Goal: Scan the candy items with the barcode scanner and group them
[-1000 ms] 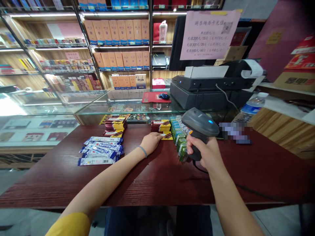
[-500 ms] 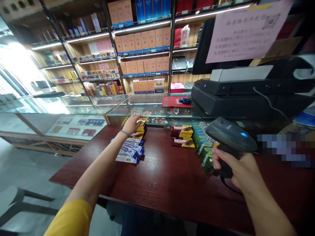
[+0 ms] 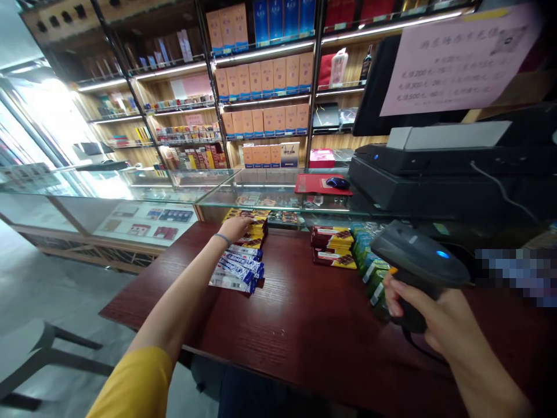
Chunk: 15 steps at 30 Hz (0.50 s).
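Observation:
My right hand (image 3: pixel 429 313) is closed around the handle of a black barcode scanner (image 3: pixel 420 252), which shows a blue light on top. My left hand (image 3: pixel 237 228) reaches to the far stack of yellow-and-brown chocolate packets (image 3: pixel 257 231), fingers bent onto an upper packet; the fingertips are partly hidden. Just in front of that stack lie several blue-and-white snack packets (image 3: pixel 239 270), overlapping. Another stack of brown-and-yellow chocolate packets (image 3: pixel 334 255) stands near the middle. Beside it runs a row of green and blue packs (image 3: pixel 368 255), its near end close to the scanner.
The dark red wooden table (image 3: pixel 278 325) meets a glass display counter (image 3: pixel 261 188) at its far side. A mouse (image 3: pixel 338 183) rests on a red mat (image 3: pixel 308 184). At the right stands a black register (image 3: pixel 400 177) with a monitor. A grey stool (image 3: pixel 39 348) is at the left.
The view has swung slightly left, so the table's things appear farther right and lower. My left hand has moved a little nearer along the yellow stack. My right hand keeps hold of the scanner.

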Tool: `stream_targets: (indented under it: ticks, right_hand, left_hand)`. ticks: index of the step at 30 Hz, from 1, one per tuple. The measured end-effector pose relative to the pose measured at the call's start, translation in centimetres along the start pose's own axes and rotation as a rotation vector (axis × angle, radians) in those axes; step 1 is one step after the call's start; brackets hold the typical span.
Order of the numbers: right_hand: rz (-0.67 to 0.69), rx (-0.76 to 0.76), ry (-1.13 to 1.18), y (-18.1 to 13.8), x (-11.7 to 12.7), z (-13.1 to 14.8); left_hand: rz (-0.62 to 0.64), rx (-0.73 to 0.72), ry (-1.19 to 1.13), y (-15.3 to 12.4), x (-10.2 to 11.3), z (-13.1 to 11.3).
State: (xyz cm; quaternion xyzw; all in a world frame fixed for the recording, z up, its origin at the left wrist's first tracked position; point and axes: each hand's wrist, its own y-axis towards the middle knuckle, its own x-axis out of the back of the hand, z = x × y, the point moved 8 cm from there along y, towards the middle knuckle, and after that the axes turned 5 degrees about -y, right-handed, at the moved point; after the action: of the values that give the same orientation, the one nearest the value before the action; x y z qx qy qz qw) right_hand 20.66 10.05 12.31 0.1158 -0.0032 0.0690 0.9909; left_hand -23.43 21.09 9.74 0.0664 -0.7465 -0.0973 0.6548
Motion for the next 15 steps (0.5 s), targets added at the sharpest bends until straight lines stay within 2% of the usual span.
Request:
stream_targets:
  ticks: [5, 7, 9, 11, 12, 14, 15]
  right_hand:
    - [0.006, 0.004, 0.012, -0.2, -0.4, 0.4]
    - [0.013, 0.017, 0.007, 0.0, -0.4, 0.4]
    - [0.018, 0.031, 0.002, 0.3, -0.2, 0.2]
    - [0.031, 0.042, -0.009, 0.7, 0.1, -0.2]
    - [0.039, 0.047, -0.018, 0.8, 0.1, -0.4]
    - [0.048, 0.053, -0.028, 0.9, 0.2, -0.6]
    - [0.050, 0.055, -0.026, 0.9, 0.2, -0.6]
  left_hand:
    - [-0.049, 0.073, 0.011, -1.4, 1.0, -0.2]
    - [-0.093, 0.111, 0.010, -1.9, 1.8, -0.2]
    - [-0.191, 0.164, -0.033, -2.5, 3.0, -0.2]
    - [-0.385, 0.203, -0.244, -3.3, 4.6, -0.5]
    - [-0.495, 0.206, -0.428, -3.7, 5.3, -0.7]
    - [-0.669, 0.181, -0.903, -4.6, 5.8, -1.5]
    - [-0.694, 0.159, -1.147, -4.8, 5.5, -2.2]
